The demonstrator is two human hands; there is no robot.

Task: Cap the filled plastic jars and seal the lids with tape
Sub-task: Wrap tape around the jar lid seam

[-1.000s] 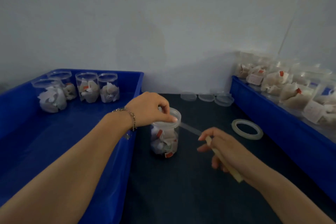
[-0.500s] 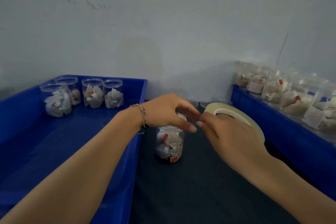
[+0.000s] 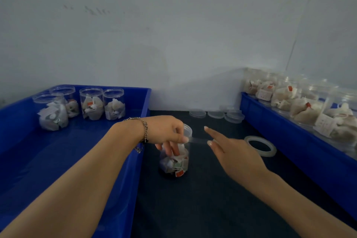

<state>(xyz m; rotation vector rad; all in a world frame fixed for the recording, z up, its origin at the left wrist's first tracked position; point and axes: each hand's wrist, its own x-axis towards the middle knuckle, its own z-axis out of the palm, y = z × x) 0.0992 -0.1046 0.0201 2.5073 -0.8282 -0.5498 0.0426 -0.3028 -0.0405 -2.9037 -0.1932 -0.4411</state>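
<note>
A clear plastic jar filled with white sachets stands on the dark table mat, with its lid on. My left hand grips the jar from above at the lid, thumb pressed on the lid's rim. A thin clear tape strip stretches from that rim to my right hand, which pinches the strip's far end with the index finger stretched out. The tape roll lies flat on the mat to the right of my right hand.
A blue bin on the left holds several filled jars at its back. A second blue bin on the right is packed with filled jars. Three loose lids lie by the wall.
Half a second ago my right hand held the tape roll against the jar's lid. Now the roll lies on the mat and a strip stretches from the lid to my right fingers.
</note>
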